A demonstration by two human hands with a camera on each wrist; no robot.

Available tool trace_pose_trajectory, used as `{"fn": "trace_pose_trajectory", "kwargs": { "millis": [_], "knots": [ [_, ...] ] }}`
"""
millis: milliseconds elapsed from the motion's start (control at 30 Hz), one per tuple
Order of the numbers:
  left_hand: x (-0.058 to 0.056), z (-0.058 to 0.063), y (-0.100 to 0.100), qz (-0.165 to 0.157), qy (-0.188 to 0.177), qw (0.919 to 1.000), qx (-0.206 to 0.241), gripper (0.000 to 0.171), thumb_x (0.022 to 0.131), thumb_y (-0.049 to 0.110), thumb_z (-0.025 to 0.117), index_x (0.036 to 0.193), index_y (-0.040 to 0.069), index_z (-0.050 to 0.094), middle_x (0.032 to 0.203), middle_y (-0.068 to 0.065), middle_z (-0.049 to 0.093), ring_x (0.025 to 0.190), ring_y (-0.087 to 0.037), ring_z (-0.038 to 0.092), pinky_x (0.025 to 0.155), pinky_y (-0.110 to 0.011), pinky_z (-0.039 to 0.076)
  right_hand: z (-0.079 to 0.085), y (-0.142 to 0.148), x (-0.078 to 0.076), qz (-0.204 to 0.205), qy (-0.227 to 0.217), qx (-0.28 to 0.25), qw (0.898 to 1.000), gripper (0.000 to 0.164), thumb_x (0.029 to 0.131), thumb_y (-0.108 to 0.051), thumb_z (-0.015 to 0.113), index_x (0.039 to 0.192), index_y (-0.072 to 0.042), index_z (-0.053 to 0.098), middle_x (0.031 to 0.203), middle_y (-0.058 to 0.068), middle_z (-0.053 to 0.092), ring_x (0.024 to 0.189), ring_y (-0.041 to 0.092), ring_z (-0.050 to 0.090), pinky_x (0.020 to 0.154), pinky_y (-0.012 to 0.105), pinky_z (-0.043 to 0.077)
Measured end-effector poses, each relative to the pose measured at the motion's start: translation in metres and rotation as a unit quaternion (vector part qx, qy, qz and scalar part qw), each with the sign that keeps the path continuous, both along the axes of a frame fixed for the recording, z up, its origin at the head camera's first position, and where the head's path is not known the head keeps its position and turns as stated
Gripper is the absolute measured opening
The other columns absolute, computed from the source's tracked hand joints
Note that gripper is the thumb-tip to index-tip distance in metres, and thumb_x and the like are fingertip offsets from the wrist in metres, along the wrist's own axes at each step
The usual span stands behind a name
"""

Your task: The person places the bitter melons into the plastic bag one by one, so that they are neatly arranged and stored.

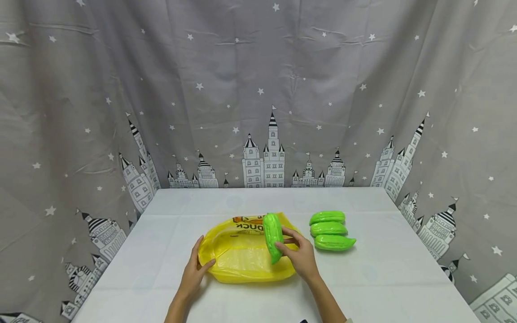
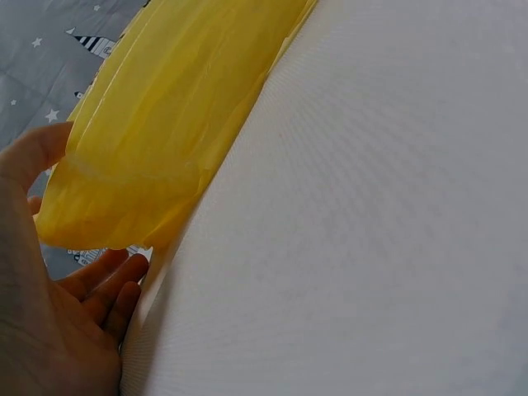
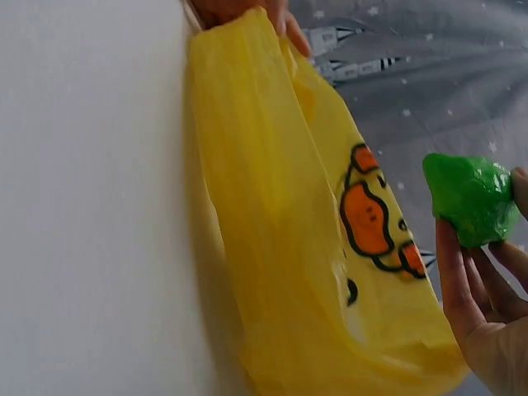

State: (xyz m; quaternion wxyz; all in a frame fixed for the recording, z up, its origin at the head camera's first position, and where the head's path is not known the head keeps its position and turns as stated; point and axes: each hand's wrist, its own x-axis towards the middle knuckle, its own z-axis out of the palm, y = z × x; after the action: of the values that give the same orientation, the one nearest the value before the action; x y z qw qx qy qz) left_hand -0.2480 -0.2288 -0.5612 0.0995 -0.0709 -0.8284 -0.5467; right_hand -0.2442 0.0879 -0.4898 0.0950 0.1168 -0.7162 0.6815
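A yellow plastic bag (image 1: 242, 264) printed with a duck lies with its mouth spread wide. At its left end my left hand (image 1: 193, 272) holds the rim, thumb on the inner side and fingers outside. The left wrist view shows the bag's edge (image 2: 124, 206) between that thumb and the fingers. Over the right part of the mouth, my right hand (image 1: 300, 255) grips a glossy green bitter melon (image 1: 273, 237), roughly upright with its pointed tip down. The right wrist view shows the bitter melon (image 3: 470, 198) end-on between thumb and fingers, beside the bag's duck print.
Three more green bitter melons (image 1: 329, 229) lie in a column on the white table (image 1: 383, 278), right of the bag. Behind the table hangs a grey curtain (image 1: 315, 89) with stars and castles.
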Motion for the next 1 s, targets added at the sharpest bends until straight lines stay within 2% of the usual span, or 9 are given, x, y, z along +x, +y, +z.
{"fn": "trace_pose_trajectory", "kwargs": {
  "millis": [100, 200, 300, 333, 467, 567, 633, 800, 1000],
  "knots": [
    [0.004, 0.007, 0.002, -0.002, -0.002, 1.0, 0.0, 0.076, 0.089, 0.017, 0.062, 0.148, 0.014, 0.014, 0.151, -0.018, 0.015, 0.135, -0.039, 0.017, 0.106, -0.054, 0.018, -0.006, -0.013, -0.002, -0.012, 0.041, 0.01, 0.999, 0.047, 0.08, -0.022, 0.073, 0.122, -0.007, 0.059, 0.117, 0.011, 0.058, 0.09, 0.024, 0.059, 0.059, 0.03, 0.056],
    [0.01, 0.02, 0.006, -0.005, -0.01, 0.9999, 0.005, 0.076, 0.088, 0.014, 0.062, 0.148, 0.01, 0.015, 0.15, -0.02, 0.016, 0.134, -0.039, 0.018, 0.108, -0.044, 0.019, -0.01, -0.028, -0.002, -0.022, 0.06, 0.02, 0.998, 0.046, 0.081, -0.022, 0.072, 0.122, -0.006, 0.059, 0.117, 0.012, 0.058, 0.089, 0.025, 0.059, 0.058, 0.029, 0.056],
    [0.014, 0.029, 0.009, -0.008, -0.009, 0.9999, 0.01, 0.076, 0.087, 0.011, 0.063, 0.147, 0.007, 0.016, 0.149, -0.023, 0.017, 0.133, -0.041, 0.019, 0.107, -0.041, 0.019, -0.012, -0.042, -0.002, -0.023, 0.053, 0.025, 0.998, 0.047, 0.081, -0.022, 0.072, 0.122, -0.006, 0.058, 0.118, 0.012, 0.058, 0.09, 0.026, 0.059, 0.059, 0.025, 0.055],
    [0.015, 0.029, 0.009, -0.009, -0.007, 0.9999, 0.009, 0.076, 0.087, 0.011, 0.063, 0.147, 0.007, 0.016, 0.149, -0.023, 0.017, 0.133, -0.041, 0.019, 0.107, -0.042, 0.019, -0.012, -0.047, -0.001, -0.023, 0.037, 0.021, 0.999, 0.047, 0.08, -0.022, 0.072, 0.122, -0.007, 0.059, 0.118, 0.011, 0.058, 0.091, 0.027, 0.058, 0.06, 0.025, 0.055],
    [0.01, 0.017, 0.006, -0.005, 0.008, 0.9999, -0.01, 0.077, 0.087, 0.013, 0.064, 0.147, 0.009, 0.017, 0.149, -0.022, 0.019, 0.133, -0.041, 0.02, 0.105, -0.056, 0.019, -0.016, -0.066, -0.002, -0.017, 0.032, 0.023, 0.999, 0.046, 0.081, -0.013, 0.072, 0.123, -0.003, 0.058, 0.118, 0.014, 0.058, 0.091, 0.032, 0.058, 0.059, 0.024, 0.055],
    [0.005, 0.005, 0.003, 0.005, 0.017, 0.9994, -0.03, 0.078, 0.086, 0.017, 0.065, 0.148, 0.014, 0.017, 0.149, -0.019, 0.021, 0.133, -0.039, 0.023, 0.104, -0.054, 0.022, -0.019, -0.08, -0.003, -0.012, 0.044, 0.026, 0.999, 0.047, 0.08, -0.01, 0.071, 0.124, -0.001, 0.056, 0.116, 0.015, 0.058, 0.09, 0.033, 0.058, 0.058, 0.023, 0.054],
    [0.003, 0.001, 0.002, 0.01, 0.015, 0.9993, -0.033, 0.078, 0.086, 0.018, 0.065, 0.148, 0.017, 0.017, 0.149, -0.016, 0.022, 0.133, -0.036, 0.025, 0.104, -0.052, 0.022, -0.02, -0.089, -0.004, -0.012, 0.045, 0.033, 0.998, 0.048, 0.08, -0.014, 0.072, 0.125, -0.003, 0.056, 0.115, 0.013, 0.059, 0.089, 0.03, 0.059, 0.058, 0.022, 0.054],
    [0.0, -0.003, 0.001, 0.004, 0.012, 0.9997, -0.023, 0.078, 0.086, 0.018, 0.065, 0.148, 0.015, 0.017, 0.15, -0.015, 0.021, 0.133, -0.034, 0.025, 0.104, -0.051, 0.022, -0.023, -0.103, -0.004, -0.01, 0.054, 0.054, 0.997, 0.054, 0.081, -0.025, 0.071, 0.128, -0.005, 0.054, 0.113, 0.009, 0.06, 0.087, 0.02, 0.06, 0.06, 0.02, 0.053],
    [0.001, -0.003, 0.001, -0.003, 0.018, 0.9997, -0.013, 0.079, 0.086, 0.017, 0.065, 0.148, 0.014, 0.016, 0.15, -0.017, 0.02, 0.133, -0.038, 0.023, 0.105, -0.054, 0.022, -0.029, -0.113, -0.007, 0.0, 0.062, 0.056, 0.997, 0.054, 0.083, -0.022, 0.069, 0.132, -0.006, 0.051, 0.113, 0.011, 0.06, 0.085, 0.022, 0.061, 0.062, 0.02, 0.053]
  ]
}}
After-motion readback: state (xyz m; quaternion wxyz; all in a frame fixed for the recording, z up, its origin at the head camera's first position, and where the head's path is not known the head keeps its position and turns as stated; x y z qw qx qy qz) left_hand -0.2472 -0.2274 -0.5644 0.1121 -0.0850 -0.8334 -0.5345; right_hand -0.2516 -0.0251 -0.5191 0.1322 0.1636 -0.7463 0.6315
